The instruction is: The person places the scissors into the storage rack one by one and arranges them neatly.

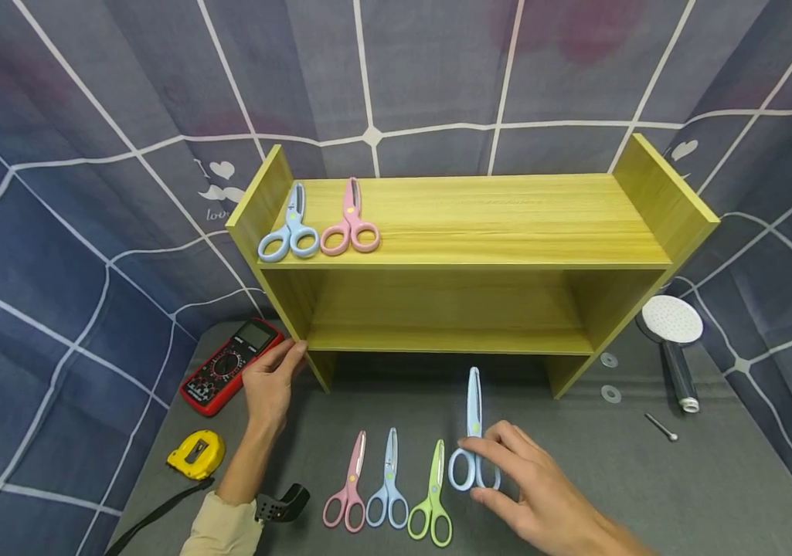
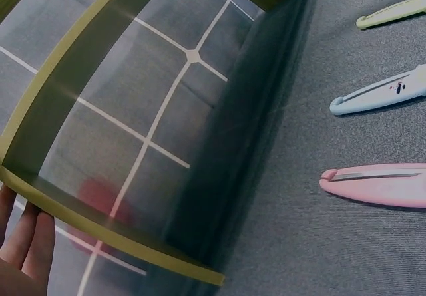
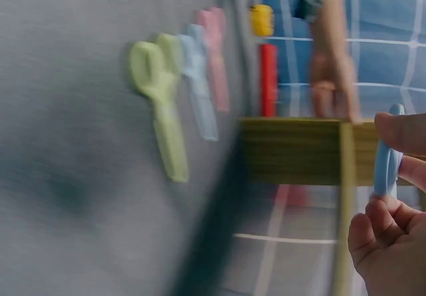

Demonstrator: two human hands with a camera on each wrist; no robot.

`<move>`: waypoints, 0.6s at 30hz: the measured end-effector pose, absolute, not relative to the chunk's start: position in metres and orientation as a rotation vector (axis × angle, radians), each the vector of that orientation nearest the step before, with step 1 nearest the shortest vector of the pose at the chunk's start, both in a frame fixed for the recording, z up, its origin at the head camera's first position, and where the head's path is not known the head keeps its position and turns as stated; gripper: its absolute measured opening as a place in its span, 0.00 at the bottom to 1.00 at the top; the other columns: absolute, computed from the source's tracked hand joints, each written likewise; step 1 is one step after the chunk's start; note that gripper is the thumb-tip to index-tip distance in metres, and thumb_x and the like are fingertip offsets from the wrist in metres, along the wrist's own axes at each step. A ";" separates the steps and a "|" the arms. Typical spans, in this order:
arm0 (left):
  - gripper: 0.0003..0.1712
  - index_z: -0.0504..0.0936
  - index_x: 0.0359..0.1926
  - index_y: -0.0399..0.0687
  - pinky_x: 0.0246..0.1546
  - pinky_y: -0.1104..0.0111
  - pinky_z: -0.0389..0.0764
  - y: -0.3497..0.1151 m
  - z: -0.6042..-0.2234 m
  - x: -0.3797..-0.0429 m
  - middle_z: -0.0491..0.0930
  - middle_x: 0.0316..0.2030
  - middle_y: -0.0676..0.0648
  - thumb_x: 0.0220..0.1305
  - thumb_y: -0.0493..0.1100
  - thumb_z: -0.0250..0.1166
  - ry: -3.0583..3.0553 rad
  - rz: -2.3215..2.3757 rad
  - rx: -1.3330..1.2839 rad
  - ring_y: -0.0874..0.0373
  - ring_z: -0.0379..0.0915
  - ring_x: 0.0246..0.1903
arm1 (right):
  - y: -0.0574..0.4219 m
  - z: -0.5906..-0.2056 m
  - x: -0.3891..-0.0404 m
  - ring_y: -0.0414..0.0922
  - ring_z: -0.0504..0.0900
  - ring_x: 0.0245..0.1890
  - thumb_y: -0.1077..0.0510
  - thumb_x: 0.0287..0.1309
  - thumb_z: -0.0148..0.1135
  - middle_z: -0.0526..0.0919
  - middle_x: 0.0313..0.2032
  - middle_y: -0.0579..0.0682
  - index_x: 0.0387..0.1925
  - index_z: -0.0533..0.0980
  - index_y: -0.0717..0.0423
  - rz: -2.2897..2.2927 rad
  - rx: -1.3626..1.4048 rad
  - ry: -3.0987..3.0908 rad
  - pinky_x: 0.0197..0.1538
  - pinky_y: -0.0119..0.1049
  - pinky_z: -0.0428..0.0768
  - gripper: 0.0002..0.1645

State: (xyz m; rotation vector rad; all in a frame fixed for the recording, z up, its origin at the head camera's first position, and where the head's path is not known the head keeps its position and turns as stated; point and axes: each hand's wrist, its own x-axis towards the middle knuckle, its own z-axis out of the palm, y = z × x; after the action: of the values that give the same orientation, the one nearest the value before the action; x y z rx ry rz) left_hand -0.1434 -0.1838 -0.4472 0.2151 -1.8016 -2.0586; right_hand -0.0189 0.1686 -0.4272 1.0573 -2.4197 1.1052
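Note:
My right hand (image 1: 535, 483) holds a pair of light blue scissors (image 1: 474, 401) by its handle loops, blades pointing away toward the shelf. In the right wrist view, the thumb and fingertips pinch those blue handles (image 3: 386, 163) from opposite sides. My left hand (image 1: 270, 390) rests its fingertips against the left side panel of the yellow wooden shelf (image 1: 451, 341), at the lower board's height; its fingers (image 2: 40, 243) lie along the outer face. On the top board lie blue scissors (image 1: 291, 228) and, to their right, pink scissors (image 1: 351, 220), both with blades pointing back.
Pink scissors (image 1: 348, 494), blue scissors (image 1: 389, 486) and green scissors (image 1: 433, 498) lie in a row on the grey table. A red multimeter (image 1: 229, 367) and yellow tape measure (image 1: 197, 454) are at left. At right lie a shower head (image 1: 674, 320), two washers (image 1: 610, 394) and a bolt (image 1: 660, 426).

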 end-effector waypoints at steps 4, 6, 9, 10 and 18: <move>0.12 0.82 0.46 0.24 0.40 0.68 0.86 -0.183 -0.447 -0.144 0.85 0.32 0.54 0.62 0.28 0.67 -1.819 -2.043 0.215 0.62 0.84 0.35 | 0.167 -0.390 -0.023 0.36 0.69 0.43 0.56 0.57 0.71 0.72 0.45 0.40 0.61 0.75 0.49 1.108 1.081 -2.414 0.41 0.24 0.69 0.30; 0.11 0.82 0.44 0.24 0.40 0.68 0.86 -0.182 -0.447 -0.144 0.85 0.32 0.52 0.61 0.29 0.68 -1.811 -2.049 0.212 0.62 0.84 0.34 | 0.166 -0.371 -0.026 0.36 0.69 0.44 0.53 0.62 0.68 0.72 0.46 0.41 0.62 0.75 0.50 1.098 1.103 -2.400 0.41 0.24 0.68 0.27; 0.10 0.83 0.41 0.25 0.40 0.67 0.86 -0.182 -0.447 -0.144 0.85 0.32 0.48 0.60 0.31 0.70 -1.788 -2.066 0.215 0.60 0.84 0.34 | 0.165 -0.342 -0.034 0.37 0.69 0.44 0.48 0.68 0.61 0.72 0.46 0.42 0.62 0.75 0.50 1.068 1.128 -2.368 0.42 0.25 0.68 0.24; 0.10 0.83 0.40 0.26 0.40 0.66 0.86 -0.183 -0.447 -0.144 0.85 0.32 0.47 0.60 0.31 0.70 -1.780 -2.068 0.216 0.60 0.84 0.33 | 0.165 -0.333 -0.037 0.37 0.70 0.44 0.46 0.69 0.59 0.72 0.46 0.42 0.62 0.75 0.50 1.056 1.132 -2.368 0.42 0.25 0.68 0.24; 0.05 0.85 0.38 0.30 0.40 0.66 0.86 -0.184 -0.447 -0.145 0.85 0.31 0.45 0.59 0.29 0.70 -1.742 -2.111 0.213 0.60 0.83 0.33 | 0.159 -0.268 -0.080 0.37 0.71 0.42 0.57 0.56 0.73 0.73 0.45 0.41 0.61 0.76 0.50 1.008 1.141 -2.410 0.40 0.28 0.71 0.30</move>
State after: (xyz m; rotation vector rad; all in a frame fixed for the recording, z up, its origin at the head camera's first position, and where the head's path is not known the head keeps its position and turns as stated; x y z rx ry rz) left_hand -0.1446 -0.1837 -0.4472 0.2126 -1.7423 -2.1109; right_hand -0.0801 0.1588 -0.2676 1.1408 -2.4101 1.0079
